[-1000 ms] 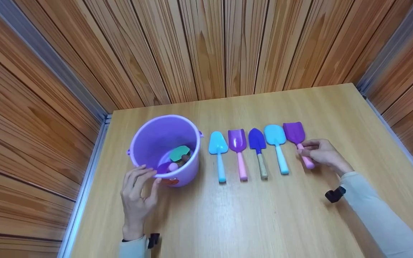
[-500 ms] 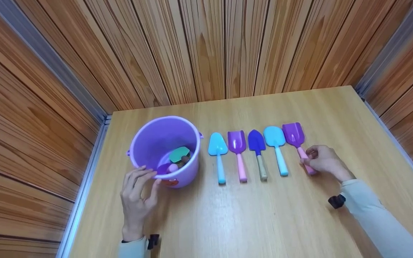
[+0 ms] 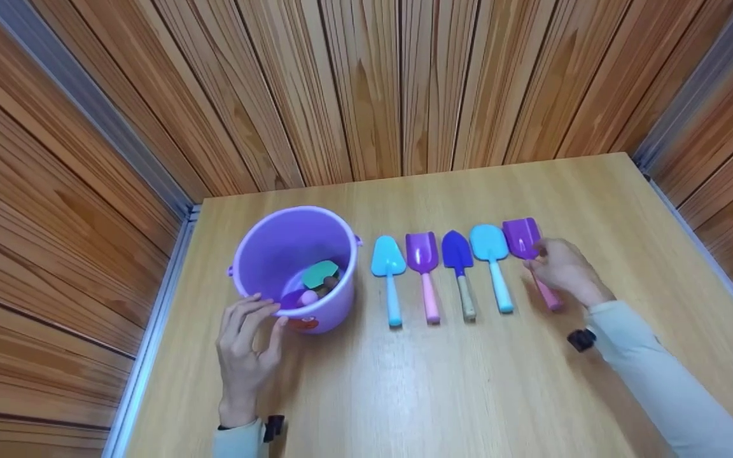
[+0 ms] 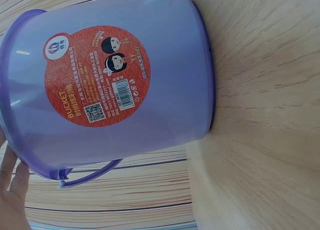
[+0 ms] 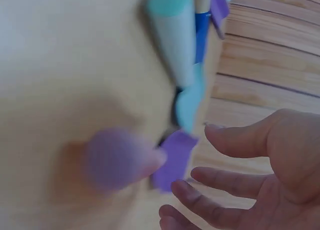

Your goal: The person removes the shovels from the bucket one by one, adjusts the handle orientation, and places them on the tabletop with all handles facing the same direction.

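My left hand (image 3: 245, 362) holds the near rim of a purple bucket (image 3: 277, 248), fingers over the edge and thumb outside. Its fingers (image 4: 19, 182) also show by the rim in the left wrist view. At the right end of a row of toy shovels lies a purple shovel (image 3: 520, 236) with a pink handle. My right hand (image 3: 567, 270) is over the neck of this shovel. The right wrist view shows that hand's thumb and fingers spread, with nothing between them; the shovel's handle end (image 5: 112, 160) is blurred.
Left of that shovel lie a light-blue shovel (image 3: 488, 242), a dark-blue trowel (image 3: 457, 249), another purple shovel (image 3: 422, 251) and a light-blue trowel (image 3: 388, 256). Inside the bucket are a green piece (image 3: 320, 273) and other toys. Wood-panelled walls (image 3: 366, 89) enclose the table (image 3: 404, 394).
My right hand has left the pink handle of the rightmost purple shovel and moved up toward its blade. The shovel's handle end has shifted slightly toward me. My left hand stays on the bucket rim.
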`<move>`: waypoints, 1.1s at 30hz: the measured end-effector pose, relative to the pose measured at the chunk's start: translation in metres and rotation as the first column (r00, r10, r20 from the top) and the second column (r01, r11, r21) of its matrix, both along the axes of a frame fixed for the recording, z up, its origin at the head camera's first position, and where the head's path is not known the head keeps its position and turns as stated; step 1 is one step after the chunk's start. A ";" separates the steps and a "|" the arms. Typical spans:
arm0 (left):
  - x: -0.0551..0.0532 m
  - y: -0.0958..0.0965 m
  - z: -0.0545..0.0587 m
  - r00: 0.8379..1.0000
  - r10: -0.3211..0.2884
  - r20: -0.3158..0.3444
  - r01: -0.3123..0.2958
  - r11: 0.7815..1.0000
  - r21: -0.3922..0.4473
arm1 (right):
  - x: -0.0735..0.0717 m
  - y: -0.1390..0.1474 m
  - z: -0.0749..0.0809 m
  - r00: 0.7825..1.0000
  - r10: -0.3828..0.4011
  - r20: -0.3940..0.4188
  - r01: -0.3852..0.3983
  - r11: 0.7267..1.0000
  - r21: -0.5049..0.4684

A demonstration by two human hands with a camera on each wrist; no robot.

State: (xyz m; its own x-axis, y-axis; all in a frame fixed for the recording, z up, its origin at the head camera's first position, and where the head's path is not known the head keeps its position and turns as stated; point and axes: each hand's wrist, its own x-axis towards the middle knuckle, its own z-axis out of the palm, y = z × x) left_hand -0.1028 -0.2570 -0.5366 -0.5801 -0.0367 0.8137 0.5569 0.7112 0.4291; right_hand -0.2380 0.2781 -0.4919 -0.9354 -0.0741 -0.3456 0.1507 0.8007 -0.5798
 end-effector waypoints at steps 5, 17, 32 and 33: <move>0.001 0.000 0.000 1.000 0.005 0.009 -0.005 1.000 0.003 | -0.013 -0.035 0.019 0.984 0.109 -0.138 -0.112 0.994 -0.016; 0.000 -0.001 0.000 1.000 -0.004 0.023 0.004 1.000 0.018 | -0.031 -0.145 0.060 0.926 0.272 -0.261 -0.296 0.954 -0.054; -0.001 -0.002 0.000 1.000 0.010 -0.005 -0.010 1.000 -0.014 | -0.016 -0.250 0.076 0.786 0.369 -0.497 -0.467 0.880 -0.086; -0.001 -0.002 -0.001 1.000 0.010 -0.003 -0.010 1.000 -0.012 | -0.014 -0.257 0.075 0.776 0.374 -0.509 -0.485 0.869 -0.101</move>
State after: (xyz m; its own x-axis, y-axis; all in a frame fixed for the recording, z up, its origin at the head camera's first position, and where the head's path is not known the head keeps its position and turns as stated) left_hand -0.1034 -0.2587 -0.5373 -0.5772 -0.0327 0.8159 0.5509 0.7220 0.4186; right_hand -0.2524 0.0215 -0.4173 -0.8292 -0.5263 0.1881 -0.5057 0.5632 -0.6535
